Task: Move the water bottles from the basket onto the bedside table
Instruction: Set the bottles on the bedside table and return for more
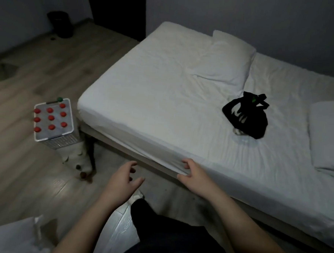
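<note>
A white mesh basket [62, 141] stands on the wooden floor at the left, by the bed's corner. Several water bottles [50, 118] with red caps stand upright in it in rows, and one green cap [60, 99] shows at its far edge. My left hand [123, 180] hovers over the floor with fingers spread, holding nothing, well to the right of the basket. My right hand [193, 172] is open against the near edge of the bed, fingers touching the white sheet. No bedside table is in view.
A bed [164, 98] with a white sheet fills the right side, with two pillows [226, 59] and a black garment [246, 116] on it. A patterned cloth [77, 159] lies on the floor under the basket. A dark bin [59, 23] stands far left. White fabric [8, 235] lies bottom left.
</note>
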Demonstrator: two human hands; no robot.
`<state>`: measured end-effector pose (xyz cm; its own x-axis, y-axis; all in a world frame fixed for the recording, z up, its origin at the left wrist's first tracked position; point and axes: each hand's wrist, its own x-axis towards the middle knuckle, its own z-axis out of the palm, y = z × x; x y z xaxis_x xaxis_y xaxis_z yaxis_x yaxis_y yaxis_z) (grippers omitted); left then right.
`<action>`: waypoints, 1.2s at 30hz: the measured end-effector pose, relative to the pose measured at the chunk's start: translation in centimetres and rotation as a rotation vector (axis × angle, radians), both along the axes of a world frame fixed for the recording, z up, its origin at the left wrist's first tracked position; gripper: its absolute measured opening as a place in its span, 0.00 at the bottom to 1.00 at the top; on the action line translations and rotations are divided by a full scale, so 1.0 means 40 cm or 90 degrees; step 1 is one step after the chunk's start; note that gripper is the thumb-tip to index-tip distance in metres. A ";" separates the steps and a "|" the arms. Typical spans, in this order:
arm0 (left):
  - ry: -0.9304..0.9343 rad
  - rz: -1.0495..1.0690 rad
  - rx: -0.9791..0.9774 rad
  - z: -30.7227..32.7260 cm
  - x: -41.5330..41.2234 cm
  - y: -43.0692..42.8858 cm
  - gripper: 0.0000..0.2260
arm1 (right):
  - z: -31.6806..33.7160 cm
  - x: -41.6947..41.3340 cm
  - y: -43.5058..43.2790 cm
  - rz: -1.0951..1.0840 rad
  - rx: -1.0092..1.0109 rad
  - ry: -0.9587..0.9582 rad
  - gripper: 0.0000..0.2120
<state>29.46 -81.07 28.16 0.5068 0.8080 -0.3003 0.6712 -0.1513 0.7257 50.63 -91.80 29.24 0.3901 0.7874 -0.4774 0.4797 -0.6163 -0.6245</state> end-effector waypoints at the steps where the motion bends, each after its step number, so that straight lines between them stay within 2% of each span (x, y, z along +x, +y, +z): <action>1: 0.003 0.010 -0.001 -0.007 -0.006 0.031 0.25 | -0.009 -0.001 0.039 0.006 -0.001 0.000 0.27; 9: 0.053 0.079 -0.017 -0.038 -0.062 0.325 0.24 | -0.032 -0.004 0.396 0.095 -0.026 -0.011 0.27; 16: 0.058 0.178 -0.025 -0.060 -0.127 0.530 0.22 | -0.018 -0.054 0.730 0.242 -0.038 -0.015 0.27; 22: 0.019 0.289 -0.053 -0.080 -0.206 0.669 0.17 | -0.016 -0.146 0.918 0.352 -0.041 -0.020 0.28; 26: 0.023 0.324 -0.052 -0.101 -0.282 0.773 0.17 | -0.031 -0.222 1.022 0.368 -0.041 -0.008 0.28; 30: 0.036 0.319 -0.062 -0.140 -0.384 0.905 0.17 | -0.047 -0.316 1.140 0.351 -0.033 0.017 0.27; 36: 0.064 0.202 -0.098 -0.180 -0.539 1.156 0.15 | -0.078 -0.490 1.372 0.297 -0.091 0.015 0.27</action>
<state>7.91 -34.85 20.97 0.2005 0.8617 -0.4661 0.7362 0.1814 0.6520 31.01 -36.93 26.11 -0.0017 0.8011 -0.5986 0.7121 -0.4193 -0.5632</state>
